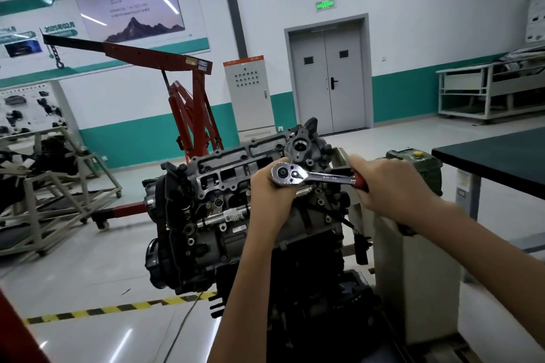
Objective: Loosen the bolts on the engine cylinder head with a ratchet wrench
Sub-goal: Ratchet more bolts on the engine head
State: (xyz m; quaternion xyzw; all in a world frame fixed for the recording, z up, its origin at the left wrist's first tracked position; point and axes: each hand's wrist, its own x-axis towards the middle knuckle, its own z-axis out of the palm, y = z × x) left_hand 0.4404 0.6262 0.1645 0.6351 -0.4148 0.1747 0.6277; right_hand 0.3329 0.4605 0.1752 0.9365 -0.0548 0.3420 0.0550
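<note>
Wrench [327,176] sits on top of the engine [206,215], near its right end. My left hand [269,190] wraps round the wrench head; my right hand [389,183] grips the red handle. I should hold the head flat and pull slowly.

My only view comes from the head-worn camera, which looks forward and down along both forearms, close enough that the left hand [269,194] and right hand [386,183], with the ratchet wrench [324,177] they grip, fill the middle of the frame. Just under the hands lies the engine [206,215], and well beyond them the wide lens reaches the far wall's double door [327,82].
</note>
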